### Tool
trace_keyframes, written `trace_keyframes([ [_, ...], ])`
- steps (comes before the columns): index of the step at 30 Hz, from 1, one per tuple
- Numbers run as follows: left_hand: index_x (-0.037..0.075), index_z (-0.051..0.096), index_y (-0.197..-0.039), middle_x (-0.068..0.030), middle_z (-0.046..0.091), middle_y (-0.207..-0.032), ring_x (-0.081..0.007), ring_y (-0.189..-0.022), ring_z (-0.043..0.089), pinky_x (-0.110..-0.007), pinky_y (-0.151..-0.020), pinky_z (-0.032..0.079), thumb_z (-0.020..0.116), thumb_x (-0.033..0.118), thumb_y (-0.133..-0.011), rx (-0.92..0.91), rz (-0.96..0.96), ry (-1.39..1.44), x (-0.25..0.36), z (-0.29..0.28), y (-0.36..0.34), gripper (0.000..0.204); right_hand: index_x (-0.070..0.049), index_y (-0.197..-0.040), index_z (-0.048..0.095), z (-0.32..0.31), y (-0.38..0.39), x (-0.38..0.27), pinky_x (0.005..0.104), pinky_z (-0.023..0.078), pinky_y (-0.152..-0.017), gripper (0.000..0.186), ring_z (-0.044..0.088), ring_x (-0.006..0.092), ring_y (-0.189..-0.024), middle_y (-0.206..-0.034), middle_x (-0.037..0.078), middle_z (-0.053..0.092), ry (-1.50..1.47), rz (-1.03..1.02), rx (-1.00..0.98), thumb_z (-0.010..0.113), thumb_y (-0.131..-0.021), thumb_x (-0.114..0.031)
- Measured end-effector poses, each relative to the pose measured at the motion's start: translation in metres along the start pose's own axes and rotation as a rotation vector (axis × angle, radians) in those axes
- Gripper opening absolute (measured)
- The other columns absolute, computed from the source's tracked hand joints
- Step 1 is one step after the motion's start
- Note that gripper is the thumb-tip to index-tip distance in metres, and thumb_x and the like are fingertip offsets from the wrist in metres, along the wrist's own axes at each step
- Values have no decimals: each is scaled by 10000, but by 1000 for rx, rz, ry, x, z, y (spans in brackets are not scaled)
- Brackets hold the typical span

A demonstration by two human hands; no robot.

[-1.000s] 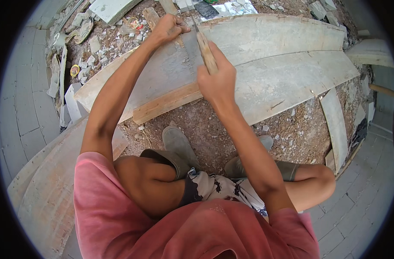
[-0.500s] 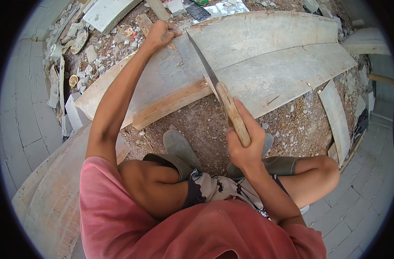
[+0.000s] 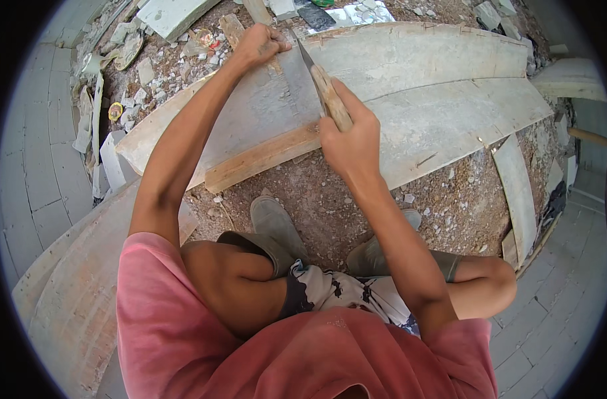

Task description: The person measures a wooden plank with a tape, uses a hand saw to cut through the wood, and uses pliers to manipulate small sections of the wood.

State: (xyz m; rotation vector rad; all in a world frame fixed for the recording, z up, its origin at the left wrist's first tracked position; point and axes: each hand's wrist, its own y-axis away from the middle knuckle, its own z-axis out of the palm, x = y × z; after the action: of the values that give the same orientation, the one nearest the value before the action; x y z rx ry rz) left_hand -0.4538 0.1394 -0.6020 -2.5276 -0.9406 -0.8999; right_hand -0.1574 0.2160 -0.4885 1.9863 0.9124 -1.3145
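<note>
My right hand [image 3: 350, 133] is wrapped round the wooden handle [image 3: 333, 93] of a handsaw, whose grey blade [image 3: 306, 56] runs away from me across a weathered grey board [image 3: 243, 116]. My left hand [image 3: 260, 46] is closed on the far edge of that board, just left of the blade's tip; what exactly its fingertips press on is hard to make out. A bare wooden batten [image 3: 260, 156] lies along the board's near side, below my right hand. To the right, a long grey panel [image 3: 449, 106] with a seam and nail stubs continues from where the saw is.
Rubble [image 3: 144, 80], a white block [image 3: 170, 16] and scraps lie beyond and left. Curved sheets [image 3: 57, 279] lean at lower left. A narrow grey strip [image 3: 516, 193] lies right over gravel [image 3: 436, 193]. My boots [image 3: 270, 219] are below the board; grey tiled surfaces [image 3: 31, 146] flank both sides.
My right hand drew the saw back toward me half a second ago and has now pushed it forward again, away from me. My left hand stays on the board's far edge.
</note>
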Motion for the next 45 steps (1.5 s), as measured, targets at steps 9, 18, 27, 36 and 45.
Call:
trace_keyframes([
  [9,55,754,-870,-165,700,-758,-271,-695,677,-374,-685,512,751,253,-786,-61,-1,-35,6,-2,2,215,93,-1290,534,18,-12,9,316,534,-773,559,696,215,-875,-1041,282,678,62,21,-9,513,-734,37],
  [18,41,745,-850,-171,692,-743,-285,-691,676,-380,-666,512,753,285,-773,4,-27,3,5,-2,0,256,128,-1276,525,19,0,12,313,515,-840,550,694,264,-935,-1029,287,678,35,-102,62,515,-735,27],
  [27,51,748,-841,-180,687,-738,-297,-707,687,-383,-674,519,749,279,-773,29,23,6,-14,-4,16,238,94,-1278,538,-18,58,10,311,506,-822,517,662,240,-948,-1126,274,656,-70,-227,33,504,-769,9],
  [36,60,758,-858,-178,695,-746,-295,-716,693,-383,-683,524,742,256,-785,-52,-16,-34,-15,0,3,210,129,-1322,480,-42,84,-2,311,505,-786,568,636,207,-887,-1109,244,659,44,-129,29,485,-762,36],
  [45,61,760,-871,-144,707,-758,-236,-725,689,-347,-706,522,741,296,-779,-95,-129,-13,-21,-7,-7,253,87,-1273,554,-40,90,-12,291,528,-658,555,651,188,-682,-889,208,694,33,-58,23,542,-722,20],
])
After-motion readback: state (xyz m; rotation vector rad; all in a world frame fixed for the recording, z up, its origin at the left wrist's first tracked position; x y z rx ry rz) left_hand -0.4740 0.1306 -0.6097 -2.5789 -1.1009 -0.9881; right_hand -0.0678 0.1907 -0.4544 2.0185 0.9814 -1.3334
